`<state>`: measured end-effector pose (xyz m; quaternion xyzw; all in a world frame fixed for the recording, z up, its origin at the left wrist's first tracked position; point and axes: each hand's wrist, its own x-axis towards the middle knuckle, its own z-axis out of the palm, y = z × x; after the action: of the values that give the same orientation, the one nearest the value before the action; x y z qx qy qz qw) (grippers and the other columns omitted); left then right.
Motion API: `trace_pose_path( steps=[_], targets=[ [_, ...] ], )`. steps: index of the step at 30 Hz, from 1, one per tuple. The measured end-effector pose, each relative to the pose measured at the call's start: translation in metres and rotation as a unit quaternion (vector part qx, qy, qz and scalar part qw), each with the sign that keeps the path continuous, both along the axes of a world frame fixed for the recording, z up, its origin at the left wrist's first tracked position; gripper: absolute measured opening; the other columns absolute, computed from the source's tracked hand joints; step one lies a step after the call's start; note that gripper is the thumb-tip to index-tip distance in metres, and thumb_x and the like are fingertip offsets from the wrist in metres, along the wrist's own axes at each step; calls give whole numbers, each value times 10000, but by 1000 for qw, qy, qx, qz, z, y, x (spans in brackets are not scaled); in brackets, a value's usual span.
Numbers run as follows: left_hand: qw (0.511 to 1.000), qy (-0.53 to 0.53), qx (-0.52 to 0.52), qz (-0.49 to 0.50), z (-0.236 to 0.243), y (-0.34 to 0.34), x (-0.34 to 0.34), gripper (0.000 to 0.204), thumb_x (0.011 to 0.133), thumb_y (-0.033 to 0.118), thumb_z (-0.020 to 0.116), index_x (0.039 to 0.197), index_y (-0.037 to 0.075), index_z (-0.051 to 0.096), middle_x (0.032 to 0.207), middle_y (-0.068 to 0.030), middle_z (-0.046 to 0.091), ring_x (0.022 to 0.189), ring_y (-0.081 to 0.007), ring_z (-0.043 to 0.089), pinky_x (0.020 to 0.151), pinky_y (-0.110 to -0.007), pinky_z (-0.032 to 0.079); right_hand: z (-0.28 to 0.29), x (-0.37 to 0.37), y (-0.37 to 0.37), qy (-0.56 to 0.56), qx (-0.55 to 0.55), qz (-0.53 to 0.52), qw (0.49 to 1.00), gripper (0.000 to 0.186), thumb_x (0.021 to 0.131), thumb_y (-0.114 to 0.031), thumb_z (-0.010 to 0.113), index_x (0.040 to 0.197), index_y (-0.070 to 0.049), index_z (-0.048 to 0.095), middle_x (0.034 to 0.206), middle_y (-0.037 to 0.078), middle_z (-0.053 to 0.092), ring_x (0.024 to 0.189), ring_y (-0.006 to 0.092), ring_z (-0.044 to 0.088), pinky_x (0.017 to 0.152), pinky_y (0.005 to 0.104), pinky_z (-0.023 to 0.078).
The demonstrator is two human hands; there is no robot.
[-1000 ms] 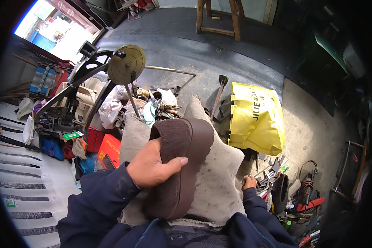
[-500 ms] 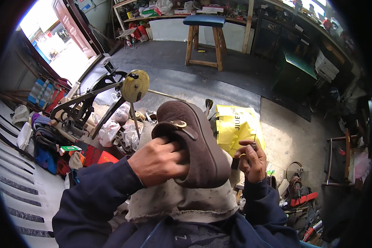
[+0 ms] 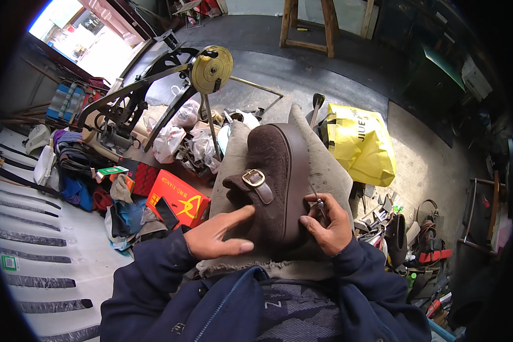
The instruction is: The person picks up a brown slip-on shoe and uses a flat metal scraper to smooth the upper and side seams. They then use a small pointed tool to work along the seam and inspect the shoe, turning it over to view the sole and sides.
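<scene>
A dark brown suede shoe (image 3: 271, 171) with a brass buckle strap and a thick sole lies on its side on a grey cloth (image 3: 330, 165) spread over my lap. My left hand (image 3: 219, 233) rests on the shoe's heel end, index finger stretched out across the suede. Against the sole edge at the heel sits my right hand (image 3: 325, 222), pinching a thin metal awl or needle (image 3: 319, 202) between thumb and fingers. Both sleeves are dark blue.
A black stitching machine with a brass wheel (image 3: 211, 68) stands ahead to the left, with plastic bags at its base. A red box (image 3: 179, 199) lies left of my lap, a yellow bag (image 3: 362, 145) to the right. Tools and shoes litter the floor at right; a wooden stool (image 3: 308, 25) stands far ahead.
The shoe came down from in front of me onto my lap, turned on its side with the buckle up. My left hand left its opening; my right hand brought the needle to the sole.
</scene>
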<state>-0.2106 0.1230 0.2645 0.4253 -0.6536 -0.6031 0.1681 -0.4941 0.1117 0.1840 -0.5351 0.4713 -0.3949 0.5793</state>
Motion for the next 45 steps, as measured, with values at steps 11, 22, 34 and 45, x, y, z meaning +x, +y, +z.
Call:
trace_pose_path(
  steps=[11, 22, 34, 45],
  targets=[
    [985, 60, -25, 159, -53, -35, -53, 524, 929, 397, 756, 1219, -5, 587, 1120, -92, 632, 1040, -208, 579, 927, -373, 480, 6, -5, -5, 25, 46, 22, 998, 413, 878, -13, 745, 1248, -10, 562, 771, -31, 552, 653, 6, 458, 582, 179, 351],
    [982, 96, 42, 158, -55, -47, -56, 614, 923, 302, 775, 1362, -38, 512, 1304, -137, 603, 1230, -253, 557, 1056, -385, 437, 23, -12, -32, 42, 12, -12, 999, 289, 978, 1, 540, 1254, 26, 624, 754, 88, 625, 616, 142, 587, 606, 260, 470],
    [977, 103, 80, 169, -55, -54, -56, 600, 896, 194, 786, 1368, -50, 509, 1313, -159, 595, 1230, -262, 555, 1071, -390, 429, 18, -11, -70, 117, -135, -13, 984, 419, 867, 71, 647, 1266, -56, 674, 850, 156, 647, 716, 287, 656, 653, 339, 511],
    [984, 75, 96, 132, -57, -55, -50, 600, 903, 98, 722, 1436, -5, 467, 1373, -138, 591, 1272, -260, 564, 1098, -398, 437, 29, -14, -74, 147, -145, 55, 977, 471, 893, 107, 601, 1326, -69, 658, 721, 102, 547, 599, 209, 560, 600, 301, 462]
  ],
)
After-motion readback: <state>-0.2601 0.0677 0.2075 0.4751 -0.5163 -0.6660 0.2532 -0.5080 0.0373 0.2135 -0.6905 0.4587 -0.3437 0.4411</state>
